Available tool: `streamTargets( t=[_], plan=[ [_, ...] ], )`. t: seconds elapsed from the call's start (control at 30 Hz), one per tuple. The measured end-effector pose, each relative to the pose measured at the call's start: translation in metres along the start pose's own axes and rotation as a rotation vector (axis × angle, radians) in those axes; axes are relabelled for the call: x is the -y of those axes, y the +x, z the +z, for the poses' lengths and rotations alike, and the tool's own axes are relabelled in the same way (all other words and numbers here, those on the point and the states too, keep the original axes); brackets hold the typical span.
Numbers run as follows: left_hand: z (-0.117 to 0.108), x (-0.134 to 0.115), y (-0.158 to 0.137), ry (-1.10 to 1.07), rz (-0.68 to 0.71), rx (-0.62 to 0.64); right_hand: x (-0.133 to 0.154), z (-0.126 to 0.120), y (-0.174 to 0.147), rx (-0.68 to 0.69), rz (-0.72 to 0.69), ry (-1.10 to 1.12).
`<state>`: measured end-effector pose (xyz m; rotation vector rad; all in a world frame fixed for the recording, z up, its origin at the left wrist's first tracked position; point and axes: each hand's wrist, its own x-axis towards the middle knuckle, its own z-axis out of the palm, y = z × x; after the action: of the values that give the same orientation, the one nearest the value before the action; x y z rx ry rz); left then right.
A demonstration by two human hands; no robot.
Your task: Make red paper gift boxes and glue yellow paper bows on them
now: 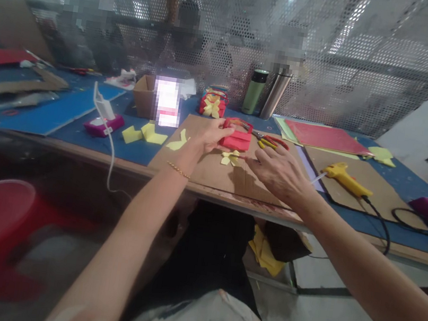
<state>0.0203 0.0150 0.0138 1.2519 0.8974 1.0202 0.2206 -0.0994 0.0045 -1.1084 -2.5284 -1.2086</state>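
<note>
A small red paper basket [237,136] sits just above the middle of the frame on a brown cardboard sheet [213,168] that lies on the blue desk [82,127]. The left hand [212,134] holds the basket's left side, its fingers closed on the edge. Just below the basket lies a yellow paper bow [230,157]. The right hand [276,172] hovers over the cardboard right of the bow, fingers spread and loose, gripping nothing; whether a fingertip touches the bow cannot be told.

Right of the basket lie red-handled scissors [271,141]. Further right, a yellow glue gun [346,179] rests on a second cardboard sheet, its black cord trailing off the desk edge. Left of the hands, yellow paper pieces [148,133] lie on the desk. Behind the basket stand finished red and yellow baskets [213,104], a green flask [255,91] and a steel flask [276,94], before a perforated metal screen [373,61].
</note>
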Motion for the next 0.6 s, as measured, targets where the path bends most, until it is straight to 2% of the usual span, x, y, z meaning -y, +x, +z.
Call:
streamTargets(
  t=[0.3,0.47,0.6],
  plan=[
    [0.000,0.001,0.000,-0.015,0.014,0.022,-0.008,0.014,-0.007,0.015,0.027,0.155],
    [-0.001,0.000,0.000,0.002,-0.002,0.030,-0.016,0.029,-0.010,0.012,0.069,0.157],
    [0.000,-0.001,-0.001,0.023,0.000,0.033,-0.018,0.030,-0.011,-0.012,0.049,0.138]
  ],
)
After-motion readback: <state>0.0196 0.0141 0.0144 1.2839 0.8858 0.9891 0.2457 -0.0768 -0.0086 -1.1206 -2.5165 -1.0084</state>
